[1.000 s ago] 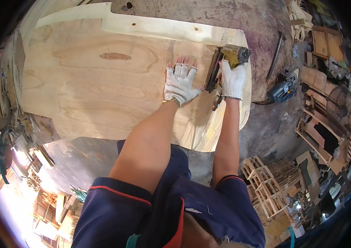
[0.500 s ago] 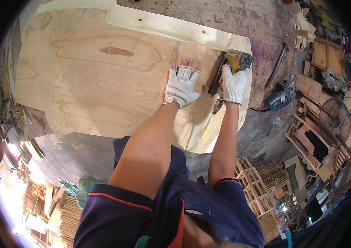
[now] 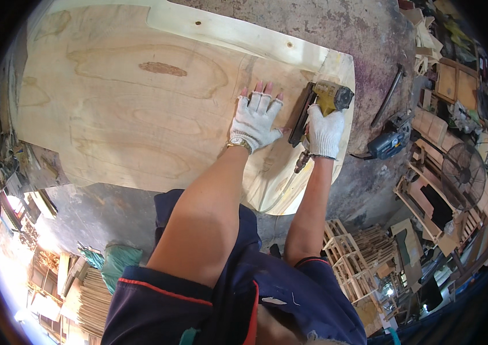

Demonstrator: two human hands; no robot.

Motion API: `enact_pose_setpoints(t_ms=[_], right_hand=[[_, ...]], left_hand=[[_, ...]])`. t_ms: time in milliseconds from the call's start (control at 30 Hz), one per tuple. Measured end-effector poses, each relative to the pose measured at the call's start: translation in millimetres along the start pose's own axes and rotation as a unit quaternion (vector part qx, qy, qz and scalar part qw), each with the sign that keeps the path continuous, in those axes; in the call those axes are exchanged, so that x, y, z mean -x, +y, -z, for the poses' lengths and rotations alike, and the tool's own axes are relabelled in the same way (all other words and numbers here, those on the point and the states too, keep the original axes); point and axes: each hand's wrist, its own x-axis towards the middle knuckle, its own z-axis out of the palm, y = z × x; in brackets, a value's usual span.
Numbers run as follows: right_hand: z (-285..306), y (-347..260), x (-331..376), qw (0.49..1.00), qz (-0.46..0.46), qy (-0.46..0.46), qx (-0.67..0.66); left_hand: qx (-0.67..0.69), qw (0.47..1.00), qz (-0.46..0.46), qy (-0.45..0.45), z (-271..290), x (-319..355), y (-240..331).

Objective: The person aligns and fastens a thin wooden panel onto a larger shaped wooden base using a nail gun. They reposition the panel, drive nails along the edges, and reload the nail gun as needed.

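A: Hands?
B: Left hand (image 3: 257,121) is lying flat on the plywood sheet (image 3: 117,118), fingers spread. Right hand (image 3: 325,132) is gripping the nail gun (image 3: 331,96).
A: Sheet position?
B: Resting on the surface (image 3: 377,57), with a pale layer (image 3: 238,35) showing along its far edge. Gun's sitting over the right end; can't tell if its nose is touching. Left thumb's sitting just beside it.
A: Step?
B: My read: they're steadying the sheet and placing the gun.
A: Next move?
B: I'd say it's calling for firm left-palm pressure, a square gun and thumb clearance.
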Motion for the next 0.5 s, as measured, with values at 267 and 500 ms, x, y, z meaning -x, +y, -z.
enact_pose_setpoints(t_ms=[267, 500], right_hand=[[-2.1, -0.1, 18.3, 1.000, 0.031, 0.007, 0.003], [0.7, 5.7, 33.4, 0.998, -0.062, -0.023, 0.025]], left_hand=[[-0.003, 1.000, 0.001, -0.019, 1.9, -1.1, 0.0], [-0.016, 1.000, -0.005, 0.011, -4.6, -0.2, -0.7]])
